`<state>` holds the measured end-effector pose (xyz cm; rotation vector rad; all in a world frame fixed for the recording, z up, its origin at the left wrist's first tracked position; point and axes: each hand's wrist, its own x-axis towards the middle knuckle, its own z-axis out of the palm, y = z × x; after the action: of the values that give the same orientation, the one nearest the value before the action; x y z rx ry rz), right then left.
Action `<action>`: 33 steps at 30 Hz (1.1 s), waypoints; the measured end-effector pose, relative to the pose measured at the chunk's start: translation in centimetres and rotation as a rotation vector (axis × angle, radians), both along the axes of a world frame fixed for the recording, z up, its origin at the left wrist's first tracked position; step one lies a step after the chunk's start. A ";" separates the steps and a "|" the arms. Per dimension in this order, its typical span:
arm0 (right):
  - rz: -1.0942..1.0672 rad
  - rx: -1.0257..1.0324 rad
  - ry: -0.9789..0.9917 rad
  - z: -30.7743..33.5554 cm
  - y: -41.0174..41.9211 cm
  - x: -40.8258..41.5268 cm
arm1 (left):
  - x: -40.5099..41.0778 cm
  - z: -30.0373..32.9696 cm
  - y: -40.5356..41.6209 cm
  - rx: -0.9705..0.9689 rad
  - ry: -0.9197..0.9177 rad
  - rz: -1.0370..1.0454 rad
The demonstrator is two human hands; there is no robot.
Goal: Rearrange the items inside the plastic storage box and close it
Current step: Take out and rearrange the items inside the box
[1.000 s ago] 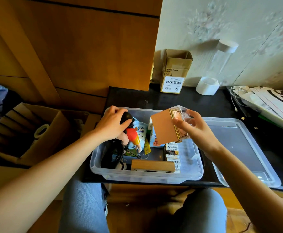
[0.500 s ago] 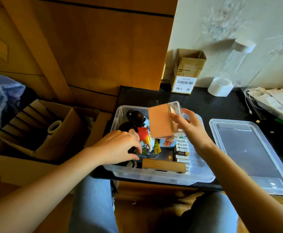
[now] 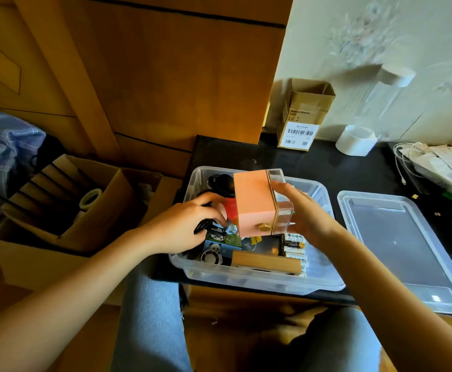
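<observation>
The right hand [image 3: 306, 218] holds a pink box [image 3: 254, 202] with a clear end, fingers and thumb clamped round it, above the middle of the open storage box [image 3: 324, 284]. Compared with 1 second ago, the pink box has been turned and brought lower and further over the contents, so that its brass knob now faces the person. The left hand [image 3: 182, 226] has come down from the black round thing [image 3: 220, 182] at the far left corner of the storage box, which now lies uncovered; its fingers are now curled in among the black cables and a red toy [image 3: 230, 208] on the left side. What exactly it grips I cannot tell.

The storage box sits at the near edge of the dark worktop [image 3: 313, 162], with its lid [image 3: 407, 248] lying flat just beside it, to the right.

My reading: the left hand is clearing room for the pink box. Batteries [image 3: 296, 247] and a wooden block [image 3: 266, 261] fill the near side, so sorting goes on and closing is not yet near.
</observation>
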<state>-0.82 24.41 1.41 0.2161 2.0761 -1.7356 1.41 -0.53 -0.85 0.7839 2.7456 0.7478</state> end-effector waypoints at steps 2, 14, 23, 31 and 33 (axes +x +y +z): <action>0.010 -0.039 -0.044 -0.4 0.0 0.2 | -0.2 -0.5 0.1 0.112 0.002 0.044; -0.053 -0.097 -0.017 -1.2 0.2 0.2 | 0.1 0.5 1.5 -0.262 0.480 -0.003; -0.153 -0.104 -0.041 -1.9 0.9 0.5 | 0.5 1.6 3.0 -0.654 0.243 -0.417; -0.169 -0.082 -0.043 -1.8 1.4 0.8 | -1.1 1.2 6.0 -0.941 -0.074 -0.359; -0.166 -0.093 -0.034 -1.7 1.7 1.0 | -1.6 1.4 5.8 -0.888 -0.127 -0.336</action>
<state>0.13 26.07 -0.29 0.3972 1.9965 -1.9061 -0.14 5.26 0.53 0.8736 2.3452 -0.4555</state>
